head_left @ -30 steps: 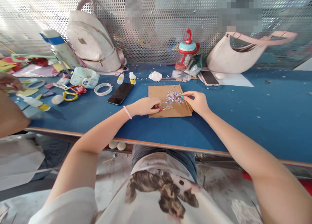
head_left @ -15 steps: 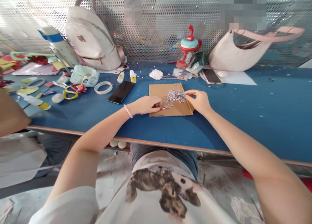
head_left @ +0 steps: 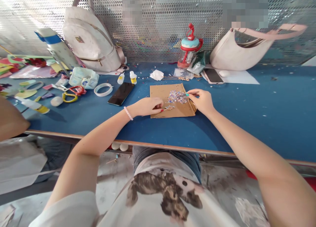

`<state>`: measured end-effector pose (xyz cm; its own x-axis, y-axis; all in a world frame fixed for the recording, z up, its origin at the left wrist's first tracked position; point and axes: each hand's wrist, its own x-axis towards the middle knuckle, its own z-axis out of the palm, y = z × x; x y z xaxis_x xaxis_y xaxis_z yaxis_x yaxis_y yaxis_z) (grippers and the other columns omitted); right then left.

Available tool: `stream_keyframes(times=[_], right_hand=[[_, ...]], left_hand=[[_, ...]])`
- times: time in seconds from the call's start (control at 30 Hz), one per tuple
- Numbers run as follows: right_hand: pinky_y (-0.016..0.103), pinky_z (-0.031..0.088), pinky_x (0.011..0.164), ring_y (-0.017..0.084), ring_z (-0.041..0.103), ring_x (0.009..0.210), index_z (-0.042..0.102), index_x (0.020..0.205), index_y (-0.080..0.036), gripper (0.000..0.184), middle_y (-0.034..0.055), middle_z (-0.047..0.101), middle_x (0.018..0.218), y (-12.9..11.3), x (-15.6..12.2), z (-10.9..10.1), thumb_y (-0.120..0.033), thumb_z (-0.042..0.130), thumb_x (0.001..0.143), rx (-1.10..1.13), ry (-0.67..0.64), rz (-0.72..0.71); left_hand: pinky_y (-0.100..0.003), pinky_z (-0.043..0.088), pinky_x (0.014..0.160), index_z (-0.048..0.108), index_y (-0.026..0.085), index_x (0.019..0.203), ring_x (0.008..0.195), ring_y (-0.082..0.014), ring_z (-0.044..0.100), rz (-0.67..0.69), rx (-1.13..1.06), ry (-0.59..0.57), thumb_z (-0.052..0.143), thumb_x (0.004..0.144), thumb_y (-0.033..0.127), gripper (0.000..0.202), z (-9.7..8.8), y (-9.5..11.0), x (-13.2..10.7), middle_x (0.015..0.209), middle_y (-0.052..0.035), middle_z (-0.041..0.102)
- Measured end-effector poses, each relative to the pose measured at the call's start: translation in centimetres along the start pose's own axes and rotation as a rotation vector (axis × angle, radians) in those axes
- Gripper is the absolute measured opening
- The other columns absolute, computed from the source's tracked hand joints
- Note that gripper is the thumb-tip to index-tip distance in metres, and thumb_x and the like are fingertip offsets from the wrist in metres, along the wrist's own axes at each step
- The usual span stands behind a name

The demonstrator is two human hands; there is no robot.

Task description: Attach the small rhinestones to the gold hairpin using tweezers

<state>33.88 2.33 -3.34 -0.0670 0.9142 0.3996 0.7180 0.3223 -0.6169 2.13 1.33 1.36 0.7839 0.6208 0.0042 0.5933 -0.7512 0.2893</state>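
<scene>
A piece of brown cardboard (head_left: 158, 91) lies on the blue table, with a pile of small glittering rhinestones (head_left: 177, 96) on it. My left hand (head_left: 149, 106) rests at the cardboard's left edge, closed on a thin stick (head_left: 164, 110). At the stick's far end is a small sparkly ornament (head_left: 170, 107), just below the pile. My right hand (head_left: 201, 101) is at the right side, thumb and forefinger pinched around a slim dark tool (head_left: 185, 95) whose tip reaches into the rhinestones. The tool's exact kind is too small to tell.
Left of the cardboard are a black phone (head_left: 120, 94), a roll of tape (head_left: 103, 89), small glue bottles (head_left: 133, 77) and scissors (head_left: 69, 97). Behind stand a backpack (head_left: 89, 39), a red-lidded cup (head_left: 189, 49) and a handbag (head_left: 237, 56). Another person's arm (head_left: 12, 118) is at far left.
The camera view has shifted slightly. My right hand has barely moved, its tool still at the rhinestones. My left hand keeps hold of the stick in the same place.
</scene>
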Motion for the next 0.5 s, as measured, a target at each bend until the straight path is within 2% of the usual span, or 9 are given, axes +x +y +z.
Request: stream_keyframes(times=[0.33,0.43,0.5], right_hand=[[0.044,0.059,0.094,0.021,0.066,0.109,0.063,0.125,-0.018,0.035,0.0097,0.066,0.127,0.34,0.36,-0.29,-0.041,0.063,0.099,0.058,0.048,0.039],[0.044,0.059,0.094,0.022,0.066,0.109,0.062,0.126,-0.018,0.036,0.0097,0.065,0.127,0.48,0.43,-0.26,-0.041,0.063,0.098,0.097,0.054,0.05],[0.044,0.059,0.094,0.022,0.066,0.11,0.062,0.127,-0.018,0.037,0.0098,0.065,0.127,0.61,0.47,-0.18,-0.041,0.063,0.098,0.125,0.054,0.052]], left_hand=[[-0.04,0.061,0.088,0.063,0.015,0.122,0.101,-0.0199,0.068,0.034,0.036,0.011,0.064,0.102,0.039,0.031,-0.4,-0.11,-0.16,0.119,-0.008,0.067],[-0.042,0.061,0.091,0.063,0.015,0.122,0.104,-0.0209,0.068,0.043,0.058,0.06,0.064,0.102,0.039,0.031,-0.41,-0.49,0.0,0.12,-0.0083,0.067],[-0.047,0.058,0.099,0.063,0.016,0.125,0.113,-0.0236,0.065,0.032,0.081,0.119,0.064,0.101,0.038,0.032,-0.25,-0.98,0.13,0.128,-0.0095,0.065]])
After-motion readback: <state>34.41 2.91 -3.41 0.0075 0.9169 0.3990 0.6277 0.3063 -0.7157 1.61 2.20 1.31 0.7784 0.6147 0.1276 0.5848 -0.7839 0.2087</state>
